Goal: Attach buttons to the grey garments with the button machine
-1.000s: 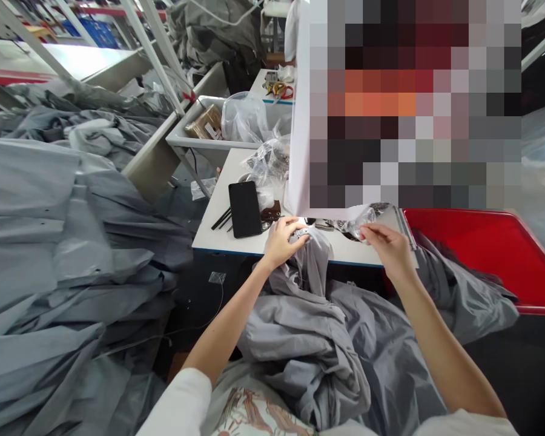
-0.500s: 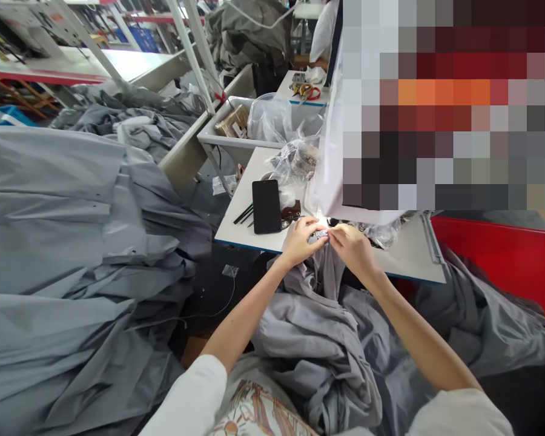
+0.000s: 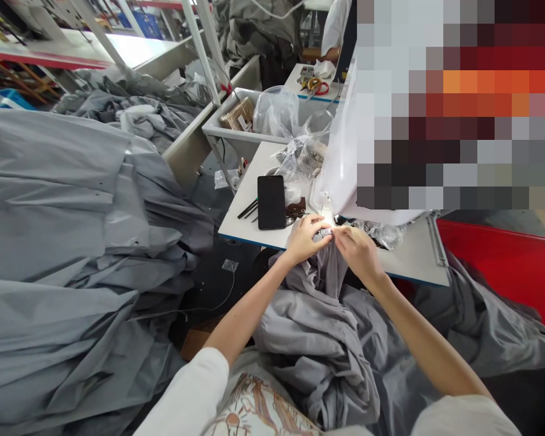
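Observation:
My left hand (image 3: pixel 305 237) and my right hand (image 3: pixel 355 249) meet fingertip to fingertip at the near edge of the white worktable (image 3: pixel 254 225). Both pinch the top fold of a grey fabric piece (image 3: pixel 318 327) that runs from the table edge down over my lap. A small light part sits between the fingertips; I cannot make out what it is. Just behind the hands stands the white machine body (image 3: pixel 340 163).
A black phone (image 3: pixel 271 201), dark sticks (image 3: pixel 247 209) and clear bags of small metal parts (image 3: pixel 305 156) lie on the table. A big heap of grey fabric (image 3: pixel 59 242) fills the left. A red bin (image 3: pixel 504 266) stands right. A white tray (image 3: pixel 236 136) sits behind.
My right hand came left from the plastic bag to meet my left hand on the fabric. The view has shifted slightly, so the table appears further right.

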Demonstrator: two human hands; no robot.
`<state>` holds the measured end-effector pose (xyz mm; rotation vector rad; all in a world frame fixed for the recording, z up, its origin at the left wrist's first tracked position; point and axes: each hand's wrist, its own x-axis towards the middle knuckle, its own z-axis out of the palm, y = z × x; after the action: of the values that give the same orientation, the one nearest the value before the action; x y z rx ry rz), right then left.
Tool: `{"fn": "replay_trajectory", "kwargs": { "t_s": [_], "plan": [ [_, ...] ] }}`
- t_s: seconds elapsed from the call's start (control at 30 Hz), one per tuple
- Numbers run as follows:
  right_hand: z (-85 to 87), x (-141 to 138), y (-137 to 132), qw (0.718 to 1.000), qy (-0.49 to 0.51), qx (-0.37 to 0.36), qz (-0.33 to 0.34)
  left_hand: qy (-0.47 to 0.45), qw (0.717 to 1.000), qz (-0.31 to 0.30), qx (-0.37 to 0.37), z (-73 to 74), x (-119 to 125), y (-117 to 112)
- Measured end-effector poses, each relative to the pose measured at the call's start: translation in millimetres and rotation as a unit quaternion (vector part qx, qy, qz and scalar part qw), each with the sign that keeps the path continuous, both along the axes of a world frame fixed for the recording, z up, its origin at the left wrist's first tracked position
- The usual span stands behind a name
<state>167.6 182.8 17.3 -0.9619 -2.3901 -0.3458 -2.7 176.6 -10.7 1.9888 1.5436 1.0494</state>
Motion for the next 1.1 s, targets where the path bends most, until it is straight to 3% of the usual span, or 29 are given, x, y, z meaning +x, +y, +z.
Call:
{"fn": "replay_trajectory", "kwargs": {
  "t_s": [0.17, 0.3, 0.37, 0.47, 0.53, 0.6, 0.77, 1.1],
  "plan": [
    [1.6, -1, 0, 1.000, -0.011, -0.013, 0.023, 0.004, 1.000, -0.001, -0.003, 1.7, 0, -1],
    [2.5, -2, 1, 0.993, 0.088, -0.074, 0.024, 0.012, 1.000, 0.002, 0.000, 2.3, -1, -1],
    [4.4, -1, 1, 0.974, 0.182, -0.134, 0.002, 0.014, 1.000, 0.000, 0.003, 2.2, -1, -1],
    [7.9, -1, 3, 0.922, 0.291, -0.253, -0.037, 0.010, 1.000, -0.005, -0.001, 2.0, -2, -1],
    [9.0, -2, 5, 0.893, 0.315, -0.318, -0.044, 0.007, 1.000, -0.004, -0.004, 1.8, -2, -1],
    [8.7, -2, 8, 0.883, 0.312, -0.349, -0.041, 0.007, 1.000, -0.003, -0.002, 1.5, -2, -1],
    [6.5, -3, 14, 0.893, 0.283, -0.348, -0.029, 0.015, 1.000, 0.000, 0.002, 1.3, -1, 0],
    [6.8, -2, 19, 0.887, 0.272, -0.372, -0.036, 0.008, 1.000, -0.001, 0.004, 1.6, -1, 0]
  ]
}}
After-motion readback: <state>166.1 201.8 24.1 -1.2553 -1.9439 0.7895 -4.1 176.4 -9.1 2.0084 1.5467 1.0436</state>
